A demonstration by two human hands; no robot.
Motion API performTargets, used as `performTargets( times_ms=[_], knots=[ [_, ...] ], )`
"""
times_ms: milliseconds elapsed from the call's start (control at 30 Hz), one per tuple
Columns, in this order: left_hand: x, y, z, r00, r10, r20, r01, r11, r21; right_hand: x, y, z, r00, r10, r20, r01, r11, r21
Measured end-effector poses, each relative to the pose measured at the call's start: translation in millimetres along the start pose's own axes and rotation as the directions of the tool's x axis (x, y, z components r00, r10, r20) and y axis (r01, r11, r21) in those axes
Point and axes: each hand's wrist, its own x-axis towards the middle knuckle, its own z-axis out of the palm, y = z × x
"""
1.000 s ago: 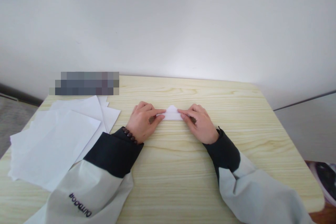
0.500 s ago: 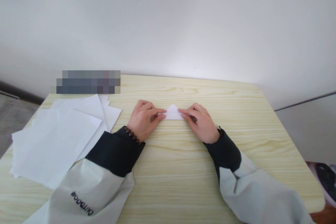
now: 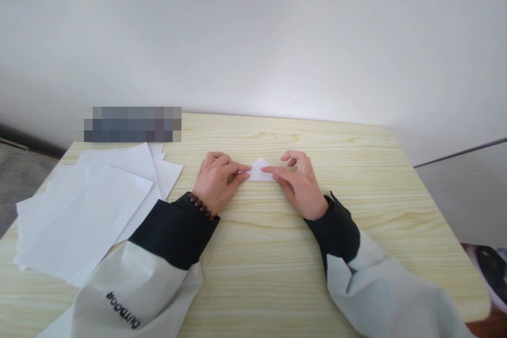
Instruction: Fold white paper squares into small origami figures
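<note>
A small folded piece of white paper (image 3: pixel 259 174), with a pointed top, lies on the wooden table between my hands. My left hand (image 3: pixel 217 182) pinches its left end between thumb and index finger; a dark bead bracelet circles that wrist. From the other side, my right hand (image 3: pixel 299 185) has its index finger laid across the paper's face and its thumb at the lower right edge. The remaining right fingers are curled and lifted. Both right-hand fingertips touch the paper, whose right end is partly hidden by them.
Loose white sheets (image 3: pixel 87 216) lie in an uneven pile on the left of the table (image 3: pixel 261 274). Behind them is a blurred-out dark object (image 3: pixel 132 124). A white wall (image 3: pixel 277 37) rises at the table's far edge.
My right index finger has slid leftward from the paper's right end onto its face, and the other right fingers have lifted. My left hand stays in place.
</note>
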Motion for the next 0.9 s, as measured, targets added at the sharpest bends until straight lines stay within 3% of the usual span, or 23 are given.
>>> performTargets(
  times_ms=[200,433,667,900],
  knots=[
    [-0.2,4.4,-1.7,0.996,-0.089,0.015,0.088,0.996,0.034,-1.3,-4.2,0.8,0.995,-0.095,0.04,0.099,0.987,-0.129],
    [-0.1,4.6,-3.4,0.995,-0.092,0.032,0.092,0.996,0.018,-0.5,-4.2,-1.6,0.983,-0.148,0.109,0.164,0.974,-0.154],
    [0.3,6.5,-4.1,0.992,-0.119,0.039,0.119,0.993,0.024,-2.8,6.4,-1.2,0.979,-0.168,0.113,0.18,0.978,-0.102],
    [0.2,6.1,-3.5,0.992,-0.116,0.044,0.115,0.993,0.021,-9.5,23.4,-16.1,0.986,-0.161,0.035,0.161,0.987,0.0]
  ],
)
